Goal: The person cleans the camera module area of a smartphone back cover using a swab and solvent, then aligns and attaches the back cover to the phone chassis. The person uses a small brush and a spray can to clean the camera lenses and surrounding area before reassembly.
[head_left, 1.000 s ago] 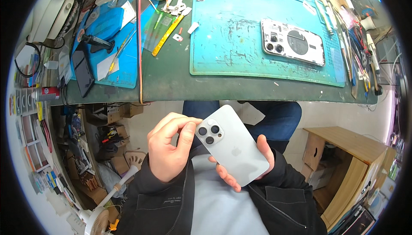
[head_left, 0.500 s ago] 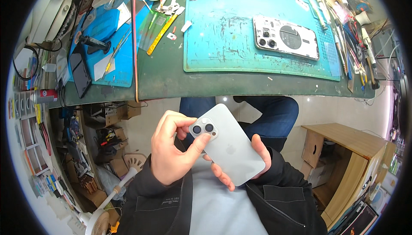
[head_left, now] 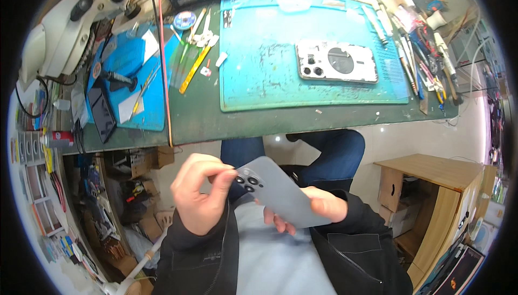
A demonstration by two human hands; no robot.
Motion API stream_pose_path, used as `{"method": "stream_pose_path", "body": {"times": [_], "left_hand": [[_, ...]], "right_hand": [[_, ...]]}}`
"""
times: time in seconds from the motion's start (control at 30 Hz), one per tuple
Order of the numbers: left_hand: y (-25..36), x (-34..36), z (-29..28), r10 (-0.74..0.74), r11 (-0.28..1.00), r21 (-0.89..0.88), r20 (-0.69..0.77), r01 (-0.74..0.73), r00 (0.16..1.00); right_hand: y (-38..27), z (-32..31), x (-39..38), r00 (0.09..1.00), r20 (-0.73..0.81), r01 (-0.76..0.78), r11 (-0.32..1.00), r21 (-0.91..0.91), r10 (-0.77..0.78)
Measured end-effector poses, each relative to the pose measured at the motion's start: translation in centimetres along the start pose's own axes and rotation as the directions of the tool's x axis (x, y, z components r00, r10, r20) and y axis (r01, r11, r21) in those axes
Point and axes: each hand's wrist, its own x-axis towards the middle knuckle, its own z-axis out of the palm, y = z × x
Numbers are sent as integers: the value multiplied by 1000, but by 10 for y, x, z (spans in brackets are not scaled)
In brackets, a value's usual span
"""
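Note:
My right hand (head_left: 326, 206) is closed around a grey smartphone (head_left: 278, 192), thumb on its back and fingers beneath. The phone is tilted with its triple-lens camera bump (head_left: 246, 182) at the upper left. My left hand (head_left: 205, 192) has thumb and index finger pinched right at that upper corner, beside the lenses; I cannot make out what is between the fingertips. The phone is held over my lap, below the desk's front edge.
On the green desk (head_left: 270, 125) lie a teal mat (head_left: 259, 93) with an opened white phone (head_left: 337, 63), a blue mat (head_left: 145, 122) with a dark phone (head_left: 101, 112), and tools (head_left: 418, 68). A wooden cabinet (head_left: 426, 160) stands right, a fan (head_left: 132, 283) lower left.
My left thumb has moved off the lenses to the corner. The held phone has dropped lower in view and tipped, its back now darker. The desk also sits lower in the picture.

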Motion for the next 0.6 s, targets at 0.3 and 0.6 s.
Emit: {"method": "stream_pose_path", "body": {"times": [0.3, 0.6], "left_hand": [[2, 58, -31, 328, 856, 221, 467, -468, 821], [3, 92, -12, 326, 828, 192, 599, -526, 732]], "right_hand": [[-108, 26, 30, 888, 147, -62, -431, -900, -435], [-141, 15, 18, 828, 228, -8, -416, -909, -513]]}}
